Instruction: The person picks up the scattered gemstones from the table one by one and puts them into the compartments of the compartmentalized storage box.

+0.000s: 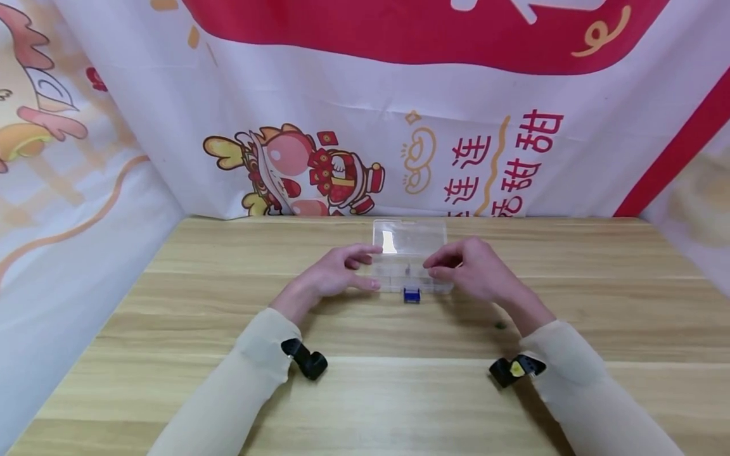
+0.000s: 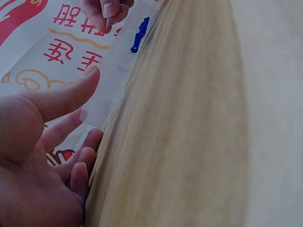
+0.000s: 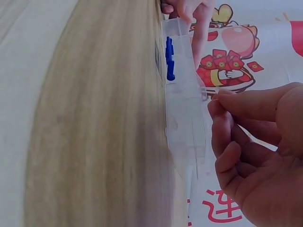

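Observation:
A clear plastic compartment box [image 1: 393, 285] lies on the table with its transparent lid [image 1: 419, 235] raised at the back. On its front edge is a blue latch [image 1: 411, 296], also seen in the right wrist view. My left hand [image 1: 336, 272] is at the box's left end, thumb and fingers spread and loosely bent. Over the right part of the box, my right hand [image 1: 476, 269] pinches a small, thin greyish piece [image 2: 108, 22] between thumb and forefinger; its kind cannot be made out. The other right fingers are curled in, as the right wrist view shows.
A small dark green bit [image 1: 500, 325] lies on the wooden table [image 1: 365, 399] near the right wrist. Behind the table hangs a printed white and red cloth [image 1: 342, 82], close to the lid. Cloth also covers both sides.

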The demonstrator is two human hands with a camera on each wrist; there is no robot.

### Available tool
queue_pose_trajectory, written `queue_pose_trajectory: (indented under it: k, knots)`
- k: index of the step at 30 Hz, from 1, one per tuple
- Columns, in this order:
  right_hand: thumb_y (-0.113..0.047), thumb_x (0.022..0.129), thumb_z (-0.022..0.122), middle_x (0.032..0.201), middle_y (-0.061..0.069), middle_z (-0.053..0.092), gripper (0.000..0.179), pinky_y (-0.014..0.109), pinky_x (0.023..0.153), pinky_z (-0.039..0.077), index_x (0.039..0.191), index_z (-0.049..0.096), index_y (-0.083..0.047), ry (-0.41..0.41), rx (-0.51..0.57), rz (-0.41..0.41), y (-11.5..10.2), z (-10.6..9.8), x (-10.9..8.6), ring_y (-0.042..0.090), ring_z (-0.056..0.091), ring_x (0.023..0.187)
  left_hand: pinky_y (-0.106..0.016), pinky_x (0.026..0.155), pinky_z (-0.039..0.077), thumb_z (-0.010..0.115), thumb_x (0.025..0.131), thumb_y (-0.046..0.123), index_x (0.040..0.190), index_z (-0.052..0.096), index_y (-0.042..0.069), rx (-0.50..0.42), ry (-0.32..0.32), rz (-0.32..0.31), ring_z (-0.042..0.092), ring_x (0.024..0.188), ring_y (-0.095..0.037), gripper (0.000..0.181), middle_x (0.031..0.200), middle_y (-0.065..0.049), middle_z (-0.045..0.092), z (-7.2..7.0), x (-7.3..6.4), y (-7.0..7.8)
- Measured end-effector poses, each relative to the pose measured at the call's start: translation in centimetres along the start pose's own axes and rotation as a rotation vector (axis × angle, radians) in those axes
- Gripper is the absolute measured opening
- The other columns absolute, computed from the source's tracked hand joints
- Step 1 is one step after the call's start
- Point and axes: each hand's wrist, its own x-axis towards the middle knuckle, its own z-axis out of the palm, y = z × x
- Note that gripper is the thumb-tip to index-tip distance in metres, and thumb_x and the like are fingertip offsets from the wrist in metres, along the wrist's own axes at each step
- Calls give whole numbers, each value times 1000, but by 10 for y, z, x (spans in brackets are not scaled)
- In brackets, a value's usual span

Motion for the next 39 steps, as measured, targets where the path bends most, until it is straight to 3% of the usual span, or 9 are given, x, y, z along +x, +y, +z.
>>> queue_pose_trajectory:
  k: [19,39]
  knots:
    - [-12,101,71,104,7,74,14,33,77,52,110,81,-13,-23,-100,24,5,-2,-3,23,61,93,-52,120,37,87,89,27,151,58,37,15,-12,24,48,136,-28,70,151,-1,57,2,2,0]
    - [-11,99,73,99,6,74,11,30,72,53,107,81,-12,-39,-100,-2,4,0,0,22,61,88,-53,121,37,87,89,27,151,58,38,21,-3,20,47,136,-28,69,151,-2,56,-1,1,0]
